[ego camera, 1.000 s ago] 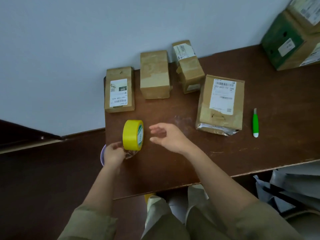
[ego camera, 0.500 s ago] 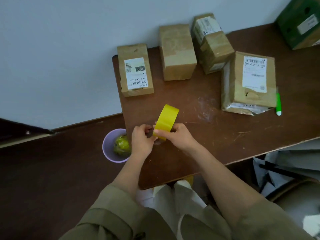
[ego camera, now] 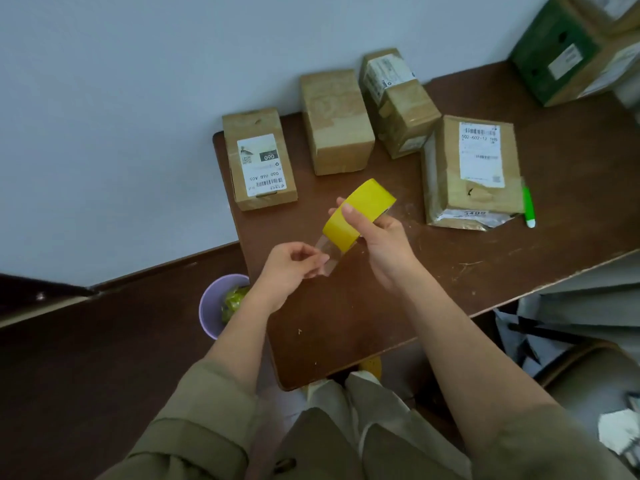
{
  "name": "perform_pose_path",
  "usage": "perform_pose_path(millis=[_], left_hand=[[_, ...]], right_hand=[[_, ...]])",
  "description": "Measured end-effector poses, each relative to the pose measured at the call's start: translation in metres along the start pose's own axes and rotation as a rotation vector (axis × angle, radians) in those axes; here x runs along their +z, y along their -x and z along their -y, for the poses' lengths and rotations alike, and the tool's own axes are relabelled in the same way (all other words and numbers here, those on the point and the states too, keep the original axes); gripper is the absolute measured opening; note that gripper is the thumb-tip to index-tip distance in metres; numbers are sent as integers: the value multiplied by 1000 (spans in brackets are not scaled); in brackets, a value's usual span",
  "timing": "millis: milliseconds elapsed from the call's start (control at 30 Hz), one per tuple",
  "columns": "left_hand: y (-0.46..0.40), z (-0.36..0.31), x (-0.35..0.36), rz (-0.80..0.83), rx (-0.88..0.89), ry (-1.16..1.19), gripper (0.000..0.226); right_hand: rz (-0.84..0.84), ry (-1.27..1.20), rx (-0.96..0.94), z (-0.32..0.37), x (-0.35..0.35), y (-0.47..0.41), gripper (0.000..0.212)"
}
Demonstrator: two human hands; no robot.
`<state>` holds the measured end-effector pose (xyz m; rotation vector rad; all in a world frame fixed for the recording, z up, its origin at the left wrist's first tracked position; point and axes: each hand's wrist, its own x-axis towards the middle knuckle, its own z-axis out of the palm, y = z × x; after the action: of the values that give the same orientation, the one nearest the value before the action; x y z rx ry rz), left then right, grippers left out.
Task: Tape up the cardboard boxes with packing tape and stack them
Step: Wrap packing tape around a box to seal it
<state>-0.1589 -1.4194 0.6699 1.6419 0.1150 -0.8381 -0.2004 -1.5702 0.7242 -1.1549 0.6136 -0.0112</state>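
since half a second ago the tape roll (ego camera: 358, 212) has come up off the table (ego camera: 519, 258) and tilted, and a short clear strip (ego camera: 325, 252) now runs from its lower edge where both hands were bunched together before. right hand (ego camera: 382, 244) grips the roll, thumb over its yellow face and fingers curled round behind. left hand (ego camera: 289, 268) pinches the free end of the strip between thumb and fingertips, just below and left of the roll. four cardboard boxes (ego camera: 337, 123) lie unstacked along the far side of the table by the wall, none touched, with a green cutter (ego camera: 528, 207) beside the rightmost one. a purple bin (ego camera: 211, 306) sits on the floor at the left. judging by this, the tape end is freed and taping can start; no box looks sealed with this strip yet, and stacking is all ahead.
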Motion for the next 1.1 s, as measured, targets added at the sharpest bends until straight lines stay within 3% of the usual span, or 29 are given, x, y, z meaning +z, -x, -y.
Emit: perform_pose_path(millis=[167,400,533,633,667,767,867,1000,1067,1100], left_hand=[[3,-57,20,135,-14,28,9],[14,-125,76,308,130,-316,12],[14,-155,107,324,184,-342,11],[7,-177,124,315,208,-349,8],[3,-185,129,308,213,-364,7],[-11,-198,148,243,238,-450,8],[-28,-196,178,174,242,-492,7],[-57,-189,217,115,200,-560,37],[-70,-182,233,28,195,-667,49],[-75,-177,238,-32,194,-724,53]], right_hand=[[-46,-147,-77,38,-28,13,38],[-270,-274,-132,71,-94,25,15],[-283,-273,-170,100,-120,20,48],[-365,-246,-225,118,-143,9,23],[-415,-182,-274,122,-156,3,24],[-395,44,-408,137,-188,-10,50],[-365,113,-434,153,-213,-23,50],[-337,278,-452,152,-249,-50,103],[-329,360,-433,144,-258,-59,111],[-333,370,-419,140,-259,-60,105]])
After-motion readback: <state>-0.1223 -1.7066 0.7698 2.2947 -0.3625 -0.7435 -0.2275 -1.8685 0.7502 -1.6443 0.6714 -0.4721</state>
